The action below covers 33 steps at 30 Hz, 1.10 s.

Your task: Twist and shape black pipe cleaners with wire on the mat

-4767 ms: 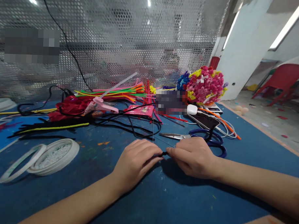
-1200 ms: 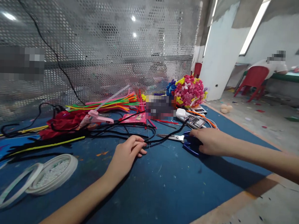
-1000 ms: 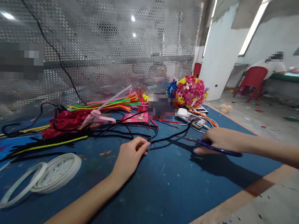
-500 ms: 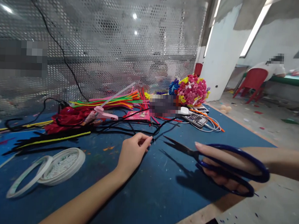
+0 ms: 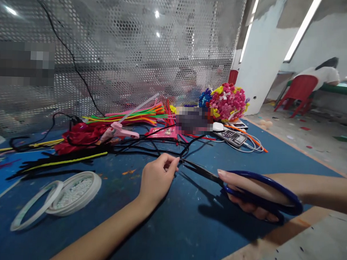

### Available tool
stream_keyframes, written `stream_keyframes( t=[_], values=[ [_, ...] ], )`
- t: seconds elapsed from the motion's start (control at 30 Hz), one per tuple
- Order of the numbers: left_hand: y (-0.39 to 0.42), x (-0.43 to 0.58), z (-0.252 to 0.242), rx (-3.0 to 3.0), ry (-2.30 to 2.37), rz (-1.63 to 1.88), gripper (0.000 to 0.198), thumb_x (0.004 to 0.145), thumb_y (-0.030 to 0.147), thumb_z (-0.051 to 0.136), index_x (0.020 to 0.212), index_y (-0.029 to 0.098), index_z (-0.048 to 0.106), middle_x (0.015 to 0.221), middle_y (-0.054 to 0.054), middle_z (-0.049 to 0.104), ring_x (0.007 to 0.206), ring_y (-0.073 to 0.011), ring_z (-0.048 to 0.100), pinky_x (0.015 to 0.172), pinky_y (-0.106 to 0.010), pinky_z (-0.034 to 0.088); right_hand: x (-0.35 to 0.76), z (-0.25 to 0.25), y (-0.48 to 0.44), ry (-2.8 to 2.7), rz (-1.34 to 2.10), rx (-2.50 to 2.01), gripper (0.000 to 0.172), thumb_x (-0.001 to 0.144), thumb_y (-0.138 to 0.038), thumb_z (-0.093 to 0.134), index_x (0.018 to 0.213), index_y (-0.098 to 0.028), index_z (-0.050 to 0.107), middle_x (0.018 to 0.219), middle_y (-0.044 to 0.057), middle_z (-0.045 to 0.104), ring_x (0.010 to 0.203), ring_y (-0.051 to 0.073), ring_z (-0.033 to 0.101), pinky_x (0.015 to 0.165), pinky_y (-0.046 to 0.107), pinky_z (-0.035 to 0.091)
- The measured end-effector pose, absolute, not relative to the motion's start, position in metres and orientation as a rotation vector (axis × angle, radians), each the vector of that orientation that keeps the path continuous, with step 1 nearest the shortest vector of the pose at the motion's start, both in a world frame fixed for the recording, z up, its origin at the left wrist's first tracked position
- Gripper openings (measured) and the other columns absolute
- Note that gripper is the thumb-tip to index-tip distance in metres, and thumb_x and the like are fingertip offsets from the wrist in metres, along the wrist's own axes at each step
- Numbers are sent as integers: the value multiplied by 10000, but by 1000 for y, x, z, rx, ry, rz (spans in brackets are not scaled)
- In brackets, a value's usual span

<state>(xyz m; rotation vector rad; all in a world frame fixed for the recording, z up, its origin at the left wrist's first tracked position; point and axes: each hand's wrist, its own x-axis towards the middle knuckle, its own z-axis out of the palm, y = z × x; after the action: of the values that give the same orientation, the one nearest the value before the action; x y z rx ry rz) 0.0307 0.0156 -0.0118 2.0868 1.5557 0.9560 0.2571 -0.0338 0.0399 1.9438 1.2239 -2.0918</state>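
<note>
My left hand (image 5: 160, 175) is closed, thumb and forefinger pinched together over the blue tabletop on what looks like a thin clear thread. Black pipe cleaners (image 5: 185, 148) lie just behind those fingertips. With its fingers through the blue handles, my right hand (image 5: 245, 197) grips a pair of scissors (image 5: 203, 171). The dark blades point left and look nearly closed, their tips right beside my left fingertips. How the tips meet the thread is too fine to make out.
Left of my arm stands a white round tub of beads (image 5: 74, 193), its ring lid leaning on it. Behind are a pink glue gun (image 5: 119, 130), colourful pipe cleaners (image 5: 134, 116), a phone (image 5: 230, 137) with cable, and a fuzzy flower bouquet (image 5: 230, 101). A person sits far right.
The scissors have moved left to my left fingertips, and their blades and handles have come closer together. My left hand keeps its pinch; the whole view has shifted slightly.
</note>
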Motion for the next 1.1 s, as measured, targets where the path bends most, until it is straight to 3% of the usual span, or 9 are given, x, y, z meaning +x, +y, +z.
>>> stream_keyframes(
  t=[0.3,0.47,0.93,1.1],
  values=[
    [6,34,-17,2356,1480,948,207,862,317,507,720,191,592,642,25,654,587,-131,607,577,-226,398,250,33,-17,1261,-2082,1828,624,667,-815,346,653,-193,386,468,-76,341,329,44,306,283,150,290],
    [4,34,-19,2458,1434,962,191,869,299,504,744,190,599,653,26,654,579,-122,598,571,-220,386,244,35,-10,1248,-2074,1833,628,720,-797,256,639,-188,386,445,-80,306,314,39,275,279,137,268],
    [4,34,-19,2506,1383,1003,171,872,273,499,755,181,583,648,32,632,567,-107,584,554,-210,377,243,36,-14,1283,-2178,1748,682,693,-830,199,658,-180,404,509,-60,343,359,42,287,321,135,271],
    [4,34,-18,2529,1376,1011,151,872,264,497,773,187,582,648,37,627,563,-105,581,533,-205,368,243,35,-17,1519,-1978,1810,692,645,-870,230,632,-190,354,462,-77,309,334,44,272,301,151,276]
  ],
)
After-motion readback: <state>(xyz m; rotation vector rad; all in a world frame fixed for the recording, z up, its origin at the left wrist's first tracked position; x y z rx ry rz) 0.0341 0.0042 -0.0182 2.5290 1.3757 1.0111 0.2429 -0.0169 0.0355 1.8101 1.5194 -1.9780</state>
